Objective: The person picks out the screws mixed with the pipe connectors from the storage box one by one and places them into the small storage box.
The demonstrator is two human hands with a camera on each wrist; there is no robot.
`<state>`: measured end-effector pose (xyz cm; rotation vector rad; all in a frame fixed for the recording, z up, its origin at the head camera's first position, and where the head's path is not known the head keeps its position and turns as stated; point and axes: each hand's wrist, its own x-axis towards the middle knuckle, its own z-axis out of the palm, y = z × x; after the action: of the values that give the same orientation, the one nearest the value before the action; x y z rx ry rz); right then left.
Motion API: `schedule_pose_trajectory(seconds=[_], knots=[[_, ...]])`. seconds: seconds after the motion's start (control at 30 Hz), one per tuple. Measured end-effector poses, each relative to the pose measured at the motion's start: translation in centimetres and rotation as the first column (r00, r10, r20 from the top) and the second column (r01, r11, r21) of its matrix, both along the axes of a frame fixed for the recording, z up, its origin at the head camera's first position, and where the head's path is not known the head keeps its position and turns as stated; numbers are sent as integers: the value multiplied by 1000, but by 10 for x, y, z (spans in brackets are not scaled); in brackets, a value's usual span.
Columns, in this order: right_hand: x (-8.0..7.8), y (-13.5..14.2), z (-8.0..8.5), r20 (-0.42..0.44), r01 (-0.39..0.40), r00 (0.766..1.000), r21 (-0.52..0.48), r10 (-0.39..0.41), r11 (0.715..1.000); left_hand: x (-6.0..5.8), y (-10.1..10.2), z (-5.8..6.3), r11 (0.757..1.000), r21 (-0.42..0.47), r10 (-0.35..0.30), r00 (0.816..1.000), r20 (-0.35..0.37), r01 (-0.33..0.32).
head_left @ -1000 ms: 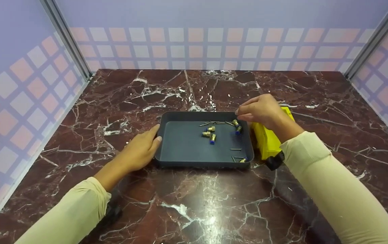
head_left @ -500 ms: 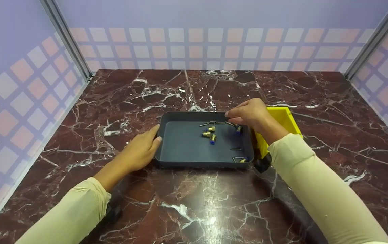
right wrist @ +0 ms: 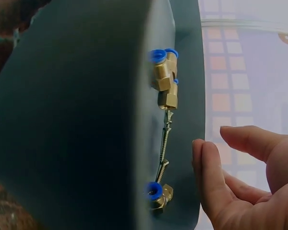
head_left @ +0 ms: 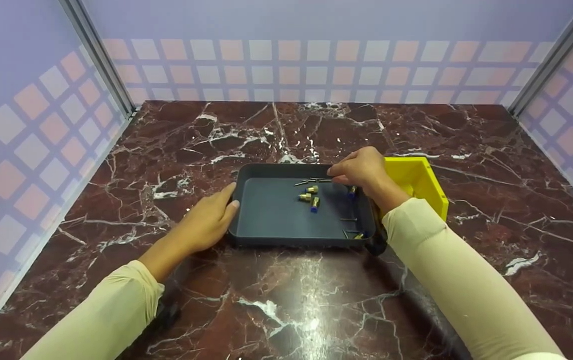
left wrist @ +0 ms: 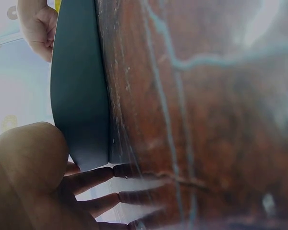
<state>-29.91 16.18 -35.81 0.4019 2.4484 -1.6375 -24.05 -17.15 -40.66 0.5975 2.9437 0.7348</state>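
Spanning the near edge, two cream sleeves (head_left: 91, 310) run in over the reddish-brown marble-pattern desk (head_left: 276, 285). Approx. mid-desk sits a dk gray rect. tray (head_left: 271, 215). Near R corner of it: a brass push-in fitting (head_left: 360, 236) w/ blue collar, partly hidden by the tray wall, plus a few thin screws (head_left: 348, 219). L hand (head_left: 209, 220) touches the tray's L wall, fingers extended & spread, thumb at the rim. R of tray ctr.: 3 brass fittings (head_left: 315, 204), also blue-collared, close together. Another lies nr the R wall, by the R hand (head_left: 359, 170). That hand is over the far R corner, fingers bent, narrow gap betw. thumb & forefinger. More screws lie along the far wall. Yellow plastic bin (head_left: 434, 190) stands just R of tray, partly behind R arm. At back: lilac panel (head_left: 286, 65) w/ pink & white squares.
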Motion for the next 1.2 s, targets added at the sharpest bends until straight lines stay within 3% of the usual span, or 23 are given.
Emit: schedule_pose_trajectory(seconds=[0.13, 0.2, 0.37, 0.43, 0.67, 0.97, 1.1, 1.2], knots=[[-1, 0, -4, -31, 4, 1000, 62, -2, 998, 0, 0, 0, 1000, -8, 3, 1000, 3, -3], [-1, -1, -7, -51, 1, 999, 140, 6, 990, 1, 0, 0, 1000, -10, 3, 1000, 9, -3], [0, -2, -13, -109, 20, 994, 360, 20, 933, 2, 0, 0, 1000, -10, 2, 1000, 17, -2], [0, -3, -15, -123, 30, 992, 403, 22, 915, 2, 0, 0, 1000, -7, 1, 1000, 10, -1], [0, -6, -18, -142, 48, 990, 457, 20, 888, 2, -1, 1, 1000, -8, -5, 1000, -3, 5], [-3, -8, -18, -103, 24, 994, 498, 32, 867, 1, -1, 0, 1000, 3, -5, 1000, -13, 5], [-3, -9, -18, -83, -11, 994, 556, 69, 831, 1, -1, -1, 1000, 6, -8, 1000, -24, 8], [-1, -10, -18, -73, -35, 992, 624, 103, 780, 1, -1, -1, 1000, 6, -10, 1000, -9, 10]])
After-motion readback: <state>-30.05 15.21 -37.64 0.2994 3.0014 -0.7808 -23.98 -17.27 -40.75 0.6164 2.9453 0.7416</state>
